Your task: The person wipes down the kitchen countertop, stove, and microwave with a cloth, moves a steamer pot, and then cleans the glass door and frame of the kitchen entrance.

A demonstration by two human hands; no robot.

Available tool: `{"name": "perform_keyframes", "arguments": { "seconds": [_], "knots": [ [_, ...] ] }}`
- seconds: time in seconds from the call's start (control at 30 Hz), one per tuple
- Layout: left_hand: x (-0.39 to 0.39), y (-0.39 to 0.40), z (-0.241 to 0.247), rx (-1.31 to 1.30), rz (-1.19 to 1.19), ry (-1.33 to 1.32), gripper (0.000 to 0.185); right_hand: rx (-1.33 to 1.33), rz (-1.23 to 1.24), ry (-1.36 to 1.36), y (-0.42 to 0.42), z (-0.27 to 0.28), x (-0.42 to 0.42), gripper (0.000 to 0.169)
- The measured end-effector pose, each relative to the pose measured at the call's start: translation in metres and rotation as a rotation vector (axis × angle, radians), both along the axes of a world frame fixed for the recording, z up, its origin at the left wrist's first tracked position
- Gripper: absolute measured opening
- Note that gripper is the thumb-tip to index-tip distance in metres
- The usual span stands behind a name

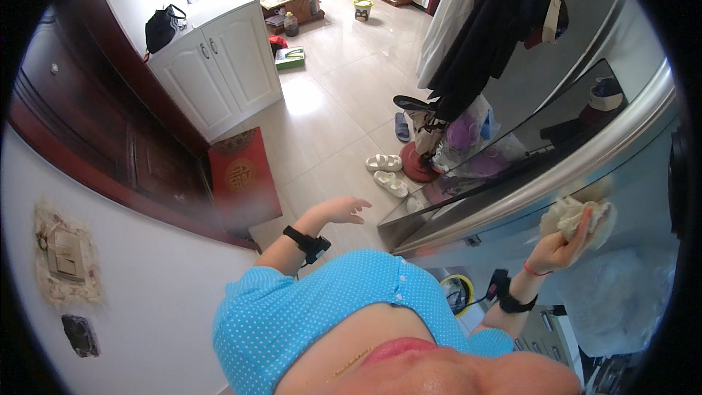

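My right hand holds a crumpled cream cloth flat against a glossy blue-grey door panel, which faintly reflects it. A red string bracelet circles that wrist, with a black strapped device below it. Out in front of my body, my left hand hangs in the air over the tiled floor. It holds nothing, and its fingers are slightly curled and apart. A black strap with a small device is on the left forearm.
A silver curved edge and dark mirror-like panel border the door. Beyond stand a coat rack with dark clothes, plastic bags and white sandals. Leftward are a red doormat, dark wooden door and white cabinet.
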State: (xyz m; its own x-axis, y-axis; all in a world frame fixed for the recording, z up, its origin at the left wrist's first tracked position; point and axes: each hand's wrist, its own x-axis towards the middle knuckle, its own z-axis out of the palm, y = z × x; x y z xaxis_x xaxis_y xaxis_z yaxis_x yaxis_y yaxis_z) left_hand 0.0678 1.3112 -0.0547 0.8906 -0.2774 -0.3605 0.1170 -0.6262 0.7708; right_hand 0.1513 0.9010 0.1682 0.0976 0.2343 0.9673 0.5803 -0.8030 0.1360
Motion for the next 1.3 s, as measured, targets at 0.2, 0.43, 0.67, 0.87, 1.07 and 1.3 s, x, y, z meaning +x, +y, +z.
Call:
{"name": "perform_keyframes", "arguments": {
  "seconds": [0.2,0.43,0.67,0.87,1.07,1.3],
  "knots": [
    [0.003,0.001,-0.009,0.002,-0.018,-0.054,0.053,-0.115,-0.009,-0.240,0.070,0.117,0.008,0.044],
    [0.001,0.004,-0.013,-0.005,-0.003,-0.052,0.053,-0.090,-0.474,-0.156,0.072,0.112,0.032,0.054],
    [-0.010,0.021,-0.032,-0.020,0.061,0.046,0.053,-0.031,-0.614,-0.139,0.075,0.061,0.034,0.057],
    [-0.013,0.029,-0.019,-0.015,0.084,0.036,0.052,-0.035,-0.615,-0.041,0.073,-0.017,0.028,0.059],
    [-0.023,0.052,-0.031,-0.023,0.148,-0.018,0.054,-0.046,-0.517,0.169,0.075,-0.088,0.017,0.060],
    [-0.037,0.063,-0.029,-0.015,0.179,0.048,0.053,-0.124,-0.136,0.302,0.055,-0.023,-0.006,0.049]
  ]
}}
